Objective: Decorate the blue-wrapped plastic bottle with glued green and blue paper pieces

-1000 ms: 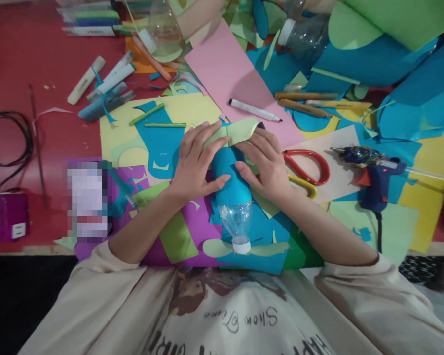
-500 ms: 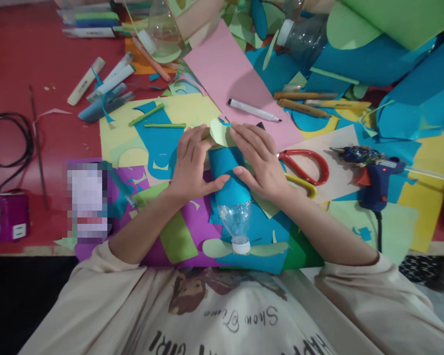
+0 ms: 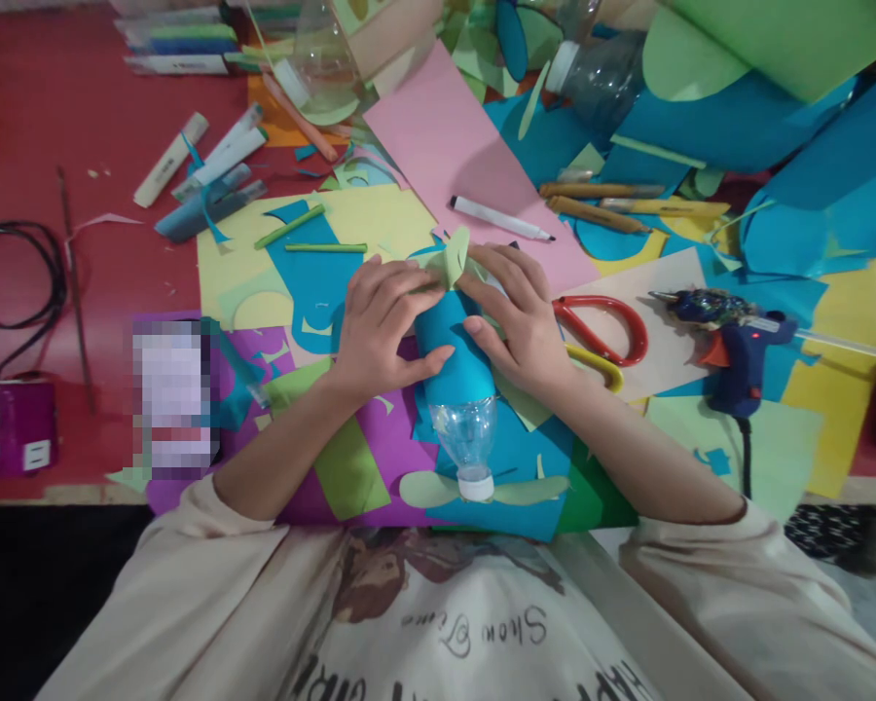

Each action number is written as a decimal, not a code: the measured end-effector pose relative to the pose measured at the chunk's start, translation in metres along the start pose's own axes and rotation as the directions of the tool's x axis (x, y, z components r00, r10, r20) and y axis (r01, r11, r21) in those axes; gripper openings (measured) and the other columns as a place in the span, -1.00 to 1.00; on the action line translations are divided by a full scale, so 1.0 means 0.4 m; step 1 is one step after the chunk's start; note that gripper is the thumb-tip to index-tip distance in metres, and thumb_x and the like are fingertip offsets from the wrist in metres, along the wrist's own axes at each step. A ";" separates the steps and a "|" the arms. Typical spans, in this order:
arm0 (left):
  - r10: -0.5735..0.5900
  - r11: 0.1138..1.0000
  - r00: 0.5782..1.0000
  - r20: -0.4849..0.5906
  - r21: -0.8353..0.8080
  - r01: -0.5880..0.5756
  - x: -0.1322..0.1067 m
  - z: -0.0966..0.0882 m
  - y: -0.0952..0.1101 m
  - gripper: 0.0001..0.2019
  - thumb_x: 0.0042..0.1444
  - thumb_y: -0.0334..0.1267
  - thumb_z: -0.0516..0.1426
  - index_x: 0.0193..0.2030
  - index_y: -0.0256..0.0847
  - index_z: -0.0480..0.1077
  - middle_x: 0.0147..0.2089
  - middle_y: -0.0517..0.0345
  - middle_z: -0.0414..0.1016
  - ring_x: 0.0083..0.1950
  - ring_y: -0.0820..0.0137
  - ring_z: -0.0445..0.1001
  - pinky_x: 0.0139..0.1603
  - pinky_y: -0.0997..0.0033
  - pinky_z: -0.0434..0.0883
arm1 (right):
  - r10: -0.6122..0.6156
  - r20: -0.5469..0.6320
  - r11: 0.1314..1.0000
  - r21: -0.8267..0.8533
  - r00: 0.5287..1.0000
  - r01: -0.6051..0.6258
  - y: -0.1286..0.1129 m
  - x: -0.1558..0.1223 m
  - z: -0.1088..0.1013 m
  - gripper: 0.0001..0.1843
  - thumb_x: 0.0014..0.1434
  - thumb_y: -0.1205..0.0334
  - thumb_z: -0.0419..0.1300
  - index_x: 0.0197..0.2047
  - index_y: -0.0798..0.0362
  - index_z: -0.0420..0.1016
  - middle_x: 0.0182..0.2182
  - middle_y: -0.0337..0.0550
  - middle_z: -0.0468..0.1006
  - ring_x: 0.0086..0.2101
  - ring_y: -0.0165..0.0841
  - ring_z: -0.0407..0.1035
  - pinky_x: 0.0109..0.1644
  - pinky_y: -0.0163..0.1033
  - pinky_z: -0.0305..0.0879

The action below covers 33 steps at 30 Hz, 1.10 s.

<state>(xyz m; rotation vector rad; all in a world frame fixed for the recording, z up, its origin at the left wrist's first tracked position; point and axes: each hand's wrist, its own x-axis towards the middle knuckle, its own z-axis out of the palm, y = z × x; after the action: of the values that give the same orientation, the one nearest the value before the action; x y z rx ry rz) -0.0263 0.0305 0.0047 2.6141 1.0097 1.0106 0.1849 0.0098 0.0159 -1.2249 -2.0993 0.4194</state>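
At the centre of the frame we see a blue-wrapped bottle (image 3: 457,378) lying on paper, its clear neck and white cap (image 3: 476,486) pointing toward the bottom edge. Our left hand (image 3: 385,329) is half closed around its left side, thumb on the blue wrap and fingers curled near the far end. Our right hand (image 3: 520,326) holds the other side in much the same half-closed way, its thumb also on the wrap. Between the two sets of fingertips a pale green paper piece (image 3: 456,257) stands up in a curl (we cannot tell which fingers pinch it).

Just beside our right hand lie a red looped handle (image 3: 638,331) and a yellow handle (image 3: 614,376), partly hidden. At the right of the frame we have a dark blue glue gun (image 3: 746,362) with an orange-red trigger. Above the bottle, a white marker (image 3: 500,217) lies across pink paper (image 3: 456,127). A light green strip (image 3: 421,489) passes beneath the cap, and several thick pens (image 3: 169,161) lie at the upper left.
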 end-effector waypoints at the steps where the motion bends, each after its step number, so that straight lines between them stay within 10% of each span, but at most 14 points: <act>1: 0.010 1.000 1.000 0.001 0.010 -0.010 0.000 -0.001 0.000 -0.42 0.13 0.28 0.01 0.17 0.00 0.24 0.12 0.06 0.46 0.18 0.08 0.41 0.28 -0.20 0.21 | 0.001 -0.003 1.000 0.001 1.000 -0.001 0.000 0.000 0.000 -0.54 0.31 -0.08 -0.06 0.24 -0.29 0.28 0.20 -0.19 0.37 0.25 -0.11 0.19 0.36 0.18 0.06; 18: -0.005 0.996 1.000 0.009 0.091 0.004 0.001 -0.001 0.004 -0.47 0.14 0.23 0.01 0.10 -0.06 0.34 0.01 0.00 0.51 0.03 0.13 0.47 0.18 -0.04 0.31 | -0.115 -0.161 0.992 -0.065 0.980 0.106 -0.003 0.005 -0.003 -0.64 0.32 0.06 0.00 0.14 -0.15 0.36 0.05 -0.11 0.51 0.07 -0.18 0.39 0.17 0.08 0.31; 28: 0.065 0.998 0.990 -0.126 0.014 -0.064 0.008 0.008 0.015 -0.56 0.18 0.09 0.05 0.11 -0.06 0.29 0.00 0.02 0.49 0.02 0.16 0.46 0.18 0.00 0.30 | 0.145 -0.246 0.958 -0.206 0.958 -0.198 0.150 0.030 -0.029 -0.91 0.19 0.09 0.21 -0.25 -0.15 0.52 -0.35 -0.08 0.44 -0.11 -0.04 0.33 0.01 0.24 0.30; 33: -0.166 0.977 0.956 -0.242 -0.169 0.127 0.043 -0.018 0.031 -0.68 0.31 0.10 -0.10 -0.10 -0.01 0.33 -0.08 0.09 0.50 0.00 0.23 0.48 0.09 0.05 0.40 | 0.141 -0.284 0.943 -0.253 0.948 -0.216 0.168 0.032 -0.007 -0.77 0.17 -0.02 0.23 -0.41 -0.09 0.44 -0.42 -0.09 0.44 -0.19 -0.12 0.33 -0.02 0.18 0.33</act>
<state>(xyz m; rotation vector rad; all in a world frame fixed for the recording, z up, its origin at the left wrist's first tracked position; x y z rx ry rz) -0.0151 0.0314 0.0240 2.2905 1.1130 1.3538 0.2259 0.0549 -0.0153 -1.5538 -1.8678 0.0283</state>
